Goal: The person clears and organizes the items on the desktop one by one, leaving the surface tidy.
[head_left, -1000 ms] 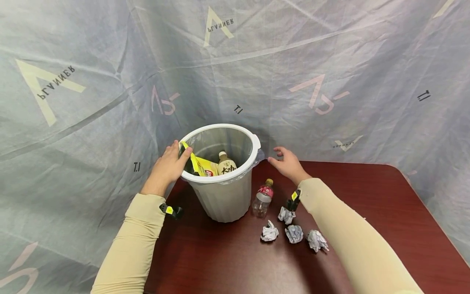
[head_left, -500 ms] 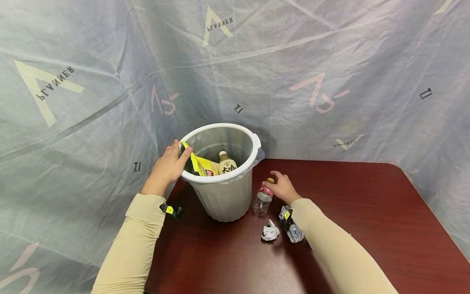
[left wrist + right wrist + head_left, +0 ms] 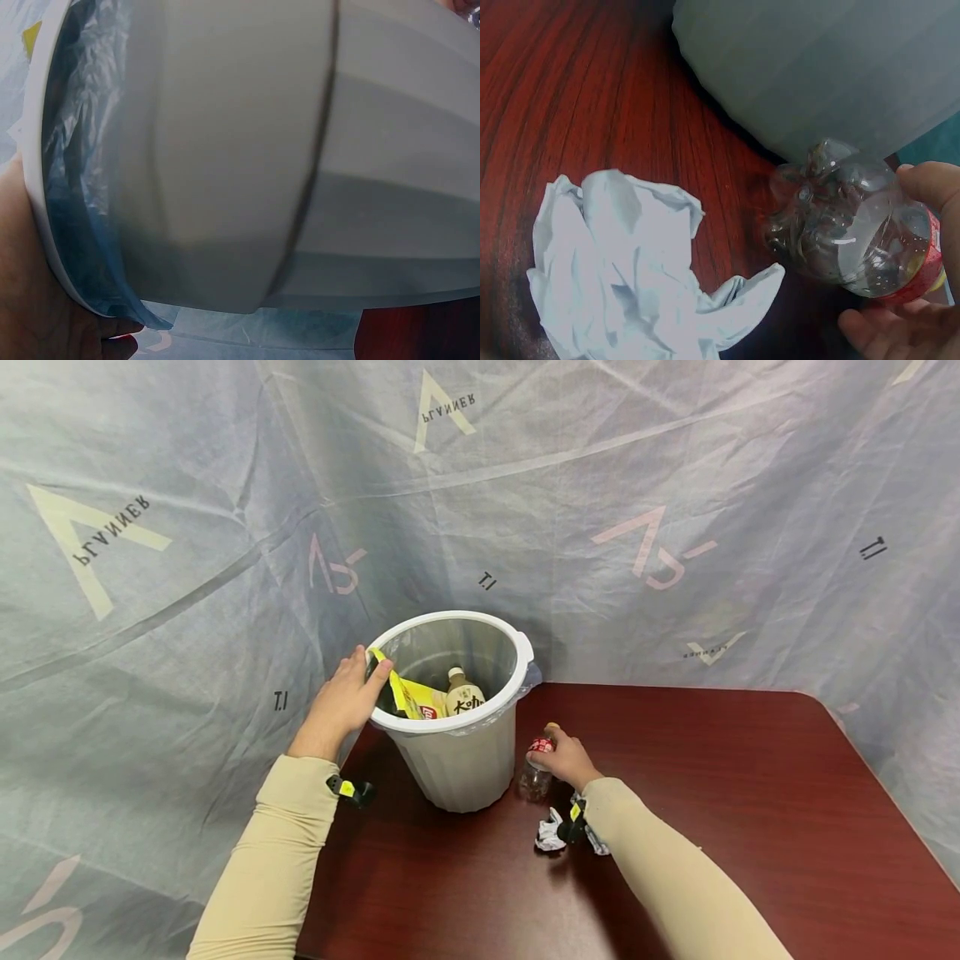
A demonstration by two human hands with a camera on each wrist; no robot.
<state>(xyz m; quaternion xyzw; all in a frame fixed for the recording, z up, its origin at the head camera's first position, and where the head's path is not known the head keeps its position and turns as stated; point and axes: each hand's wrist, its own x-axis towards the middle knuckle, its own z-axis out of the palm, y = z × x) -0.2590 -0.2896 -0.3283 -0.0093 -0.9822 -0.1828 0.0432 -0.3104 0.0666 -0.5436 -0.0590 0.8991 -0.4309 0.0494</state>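
My left hand (image 3: 341,697) holds the white rim (image 3: 450,615) of a grey trash can (image 3: 457,768), thumb over the opening and fingers along the outer left side. A clear plastic lining hangs below the rim in the left wrist view. Inside are a yellow snack bag (image 3: 420,697) and a bottle with a white cap (image 3: 463,693). My right hand (image 3: 566,760) grips a clear plastic bottle (image 3: 847,225) by its red label, thumb on one side and fingers on the other. The bottle stands close to the can's right side, its yellow cap above my hand.
A crumpled paper ball (image 3: 630,270) lies in front of the bottle. More crumpled paper (image 3: 597,842) is partly hidden under my right forearm. The dark red table (image 3: 750,777) spreads to the right, and a grey printed cloth (image 3: 600,485) hangs behind.
My right hand has come down from beside the can's rim to the bottle and taken hold of it. My left hand and the trash can have stayed put.
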